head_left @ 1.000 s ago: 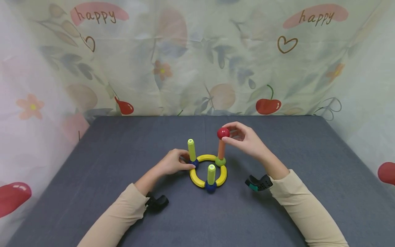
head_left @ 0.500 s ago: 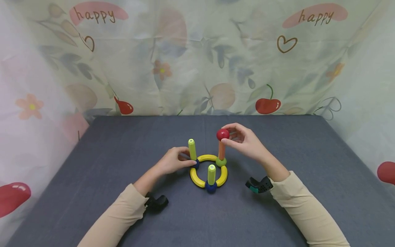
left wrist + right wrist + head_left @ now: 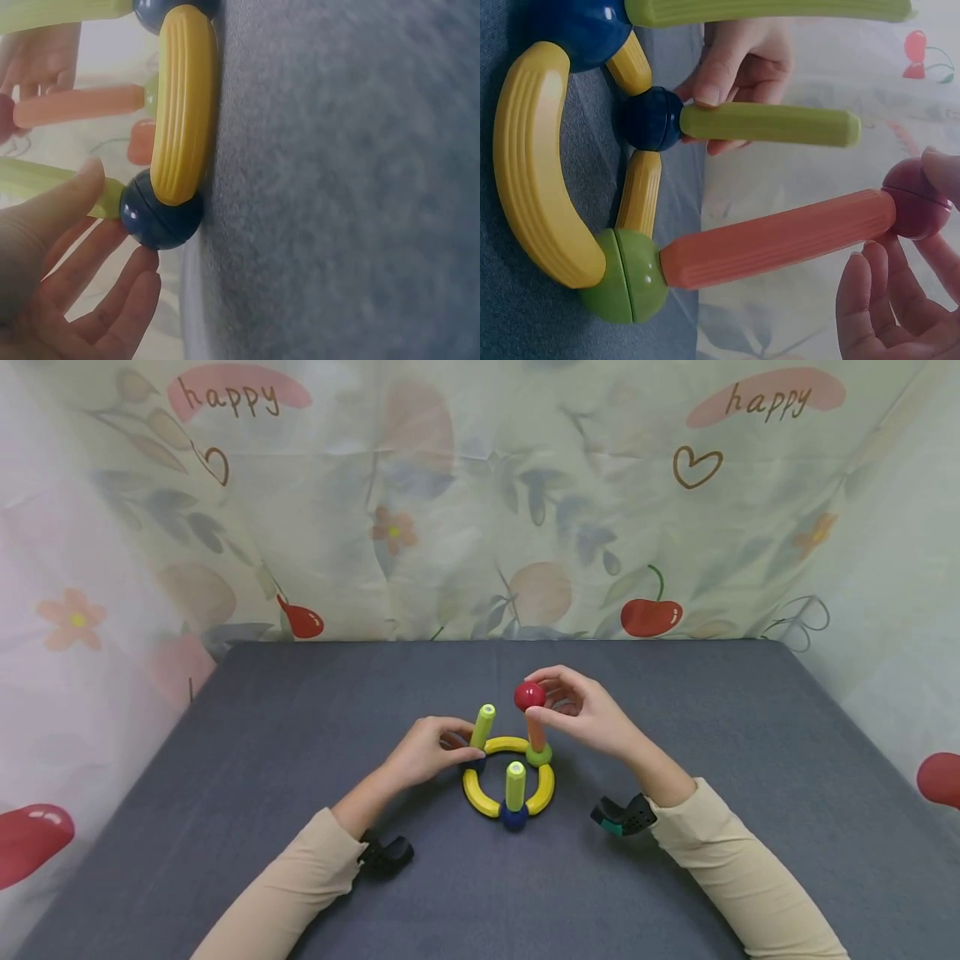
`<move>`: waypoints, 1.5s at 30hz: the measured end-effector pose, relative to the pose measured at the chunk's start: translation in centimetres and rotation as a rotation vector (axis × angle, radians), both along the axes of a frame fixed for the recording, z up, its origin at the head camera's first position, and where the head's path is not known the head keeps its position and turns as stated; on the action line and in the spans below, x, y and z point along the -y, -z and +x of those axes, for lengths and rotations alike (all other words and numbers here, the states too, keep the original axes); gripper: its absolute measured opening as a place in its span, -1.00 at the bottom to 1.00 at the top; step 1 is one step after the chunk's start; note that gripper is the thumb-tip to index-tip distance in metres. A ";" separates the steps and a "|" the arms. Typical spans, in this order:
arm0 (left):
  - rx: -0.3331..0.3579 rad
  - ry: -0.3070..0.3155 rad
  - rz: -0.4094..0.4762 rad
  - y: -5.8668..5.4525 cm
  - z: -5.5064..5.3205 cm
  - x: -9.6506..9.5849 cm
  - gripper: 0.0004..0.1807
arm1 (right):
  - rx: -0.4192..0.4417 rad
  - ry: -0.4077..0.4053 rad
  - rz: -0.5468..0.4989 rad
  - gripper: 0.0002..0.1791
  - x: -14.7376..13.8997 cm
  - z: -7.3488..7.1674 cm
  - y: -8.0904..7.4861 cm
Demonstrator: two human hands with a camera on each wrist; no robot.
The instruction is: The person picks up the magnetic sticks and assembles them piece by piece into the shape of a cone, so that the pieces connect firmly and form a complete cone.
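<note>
Three curved yellow bars (image 3: pixel 477 797) and three balls form a ring of toy building pieces on the table. My left hand (image 3: pixel 422 753) pinches the left yellow-green rod (image 3: pixel 485 725) low down, beside its dark blue ball (image 3: pixel 161 210); that rod leans right. At the ring's right back, an orange rod (image 3: pixel 776 238) rises from a green ball (image 3: pixel 538 754), tilted left. My right hand (image 3: pixel 588 712) holds the red ball (image 3: pixel 529 695) at the orange rod's top between thumb and fingers. In front, another yellow-green rod (image 3: pixel 515 785) stands on a blue ball (image 3: pixel 513 817), touched by neither hand.
A dark grey cloth covers the table (image 3: pixel 300 710). Behind it hangs a patterned curtain (image 3: pixel 480 510) with cherries and leaves. Black wrist devices (image 3: pixel 624 816) sit under both forearms, close to the tabletop.
The red ball and orange rod have tilted left with my right hand. The left yellow-green rod has gone from nearly upright to leaning right, my left hand moving slightly up onto it.
</note>
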State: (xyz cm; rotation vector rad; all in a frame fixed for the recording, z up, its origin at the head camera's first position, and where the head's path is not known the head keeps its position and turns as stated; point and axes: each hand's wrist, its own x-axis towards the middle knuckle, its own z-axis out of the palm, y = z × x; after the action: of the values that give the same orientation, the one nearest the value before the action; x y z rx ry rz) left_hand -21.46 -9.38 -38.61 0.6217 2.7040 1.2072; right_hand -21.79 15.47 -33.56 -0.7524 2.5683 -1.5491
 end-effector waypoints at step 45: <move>0.025 0.354 0.265 -2.3 2.6 -1.4 -0.68 | -0.055 -0.117 0.035 -0.58 0.8 0.0 0.5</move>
State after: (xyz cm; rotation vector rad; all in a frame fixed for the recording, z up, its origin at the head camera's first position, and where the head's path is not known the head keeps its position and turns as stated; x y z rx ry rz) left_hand -18.81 -8.01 -36.31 1.0555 2.2960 1.4639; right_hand -21.82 14.65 -34.08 -0.9361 2.5310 -1.4653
